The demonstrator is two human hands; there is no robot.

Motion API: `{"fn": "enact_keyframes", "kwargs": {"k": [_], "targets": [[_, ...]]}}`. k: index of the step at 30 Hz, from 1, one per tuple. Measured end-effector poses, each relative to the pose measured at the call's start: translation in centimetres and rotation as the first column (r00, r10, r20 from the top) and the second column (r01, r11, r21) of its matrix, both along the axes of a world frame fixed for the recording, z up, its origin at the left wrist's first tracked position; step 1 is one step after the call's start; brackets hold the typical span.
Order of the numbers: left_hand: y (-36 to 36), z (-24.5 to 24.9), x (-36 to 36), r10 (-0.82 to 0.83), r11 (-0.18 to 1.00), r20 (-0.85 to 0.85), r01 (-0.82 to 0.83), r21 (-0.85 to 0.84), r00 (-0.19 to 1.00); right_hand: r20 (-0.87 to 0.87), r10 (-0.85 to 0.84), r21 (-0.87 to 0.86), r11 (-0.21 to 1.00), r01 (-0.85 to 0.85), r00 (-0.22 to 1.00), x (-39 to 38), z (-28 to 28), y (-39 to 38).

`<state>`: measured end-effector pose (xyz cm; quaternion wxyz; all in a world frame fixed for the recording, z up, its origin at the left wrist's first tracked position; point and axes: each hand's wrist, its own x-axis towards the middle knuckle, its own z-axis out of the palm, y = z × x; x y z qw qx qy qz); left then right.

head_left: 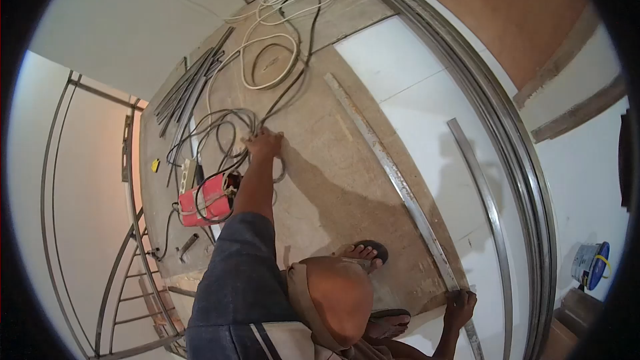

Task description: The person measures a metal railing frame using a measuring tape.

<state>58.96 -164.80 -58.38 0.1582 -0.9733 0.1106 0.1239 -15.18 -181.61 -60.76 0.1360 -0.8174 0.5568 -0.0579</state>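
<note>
My left hand (265, 143) reaches down to the floor, its fingers curled over a black cable (290, 101) where several loops bunch together. Just below that arm lies a red machine (205, 200) with a strap and cables around it. Low on the right, my right hand (460, 307) is closed around a long metal bar (395, 173). This bar is rust-stained and lies lengthwise over the brown floor covering. A second metal bar (483, 197) rests on the white tiles farther right, apart from my hand.
White cable (293, 47) coils across the far floor. Thin dark metal bars (190, 87) are piled at left, near a metal frame (110, 293). Long metal profiles (497, 100) line the right wall. A blue-lidded tub (590, 263) stands at far right.
</note>
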Motion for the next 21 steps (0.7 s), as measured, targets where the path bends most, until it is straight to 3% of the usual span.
{"fn": "enact_keyframes", "kwargs": {"k": [1,5,7,8,9,11,14,15,16,17,18,19,20,21], "targets": [[-1.0,0.3,0.2,0.176,0.984,-0.036,-0.176,-0.018,0.984,0.032,0.034,0.023,0.999,-0.034,0.999,0.0,0.1,-0.4],[-2.9,1.5,-0.4,0.222,0.963,-0.034,-0.224,-0.147,0.975,0.125,0.105,-0.006,0.994,-0.105,0.987,0.1,0.5,-0.5],[-3.0,0.2,-0.8,-0.165,0.971,0.206,0.196,-0.14,0.965,0.107,0.072,0.022,0.997,-0.075,0.992,0.4,0.7,-0.3],[-3.0,-0.2,-1.1,-0.338,0.901,0.224,0.383,-0.202,0.914,0.11,0.055,0.01,0.998,-0.057,0.992,0.7,1.0,-0.1],[-3.4,-0.6,-1.4,-0.36,0.892,0.22,0.403,-0.205,0.907,0.114,0.036,-0.004,0.999,-0.036,0.993,0.9,1.2,0.0],[-4.8,-1.1,-1.7,-0.654,0.59,0.218,0.669,-0.452,0.724,0.129,-0.01,0.013,1.0,0.008,0.992,0.5,0.3,0.0],[-6.6,-2.5,0.0,-0.81,0.525,0.131,0.807,-0.271,0.571,0.165,0.008,-0.026,1.0,-0.004,0.986,0.2,0.4,0.6],[-6.6,-4.1,1.6,-0.793,0.592,0.049,0.788,-0.172,0.607,0.17,-0.008,-0.054,0.998,0.018,0.985,1.1,1.8,-0.2],[-7.5,-2.6,0.5,-0.759,0.642,0.024,0.754,-0.137,0.651,0.184,-0.032,-0.025,0.999,0.037,0.982,0.4,1.3,0.0],[-4.9,-7.0,6.0,-0.9,0.433,0.093,0.898,0.08,0.426,0.162,-0.026,-0.06,0.998,0.036,0.986,0.3,1.3,-0.1],[-4.0,-7.6,6.9,-0.768,0.591,0.159,0.782,-0.196,0.62,0.146,-0.052,-0.035,0.998,0.058,0.988,0.4,2.1,-0.2],[-4.0,-4.7,5.1,-0.557,0.814,0.086,0.563,-0.14,0.826,0.14,-0.067,-0.01,0.998,0.069,0.988,0.6,2.6,-0.3],[-4.3,-1.1,2.6,-0.298,0.954,0.04,0.299,-0.026,0.954,0.148,-0.078,-0.026,0.996,0.082,0.986,0.4,2.4,-0.2],[-2.9,-0.6,1.2,-0.308,0.95,0.09,0.312,-0.03,0.947,0.163,-0.077,-0.044,0.995,0.085,0.984,0.1,2.0,-0.1]]}}
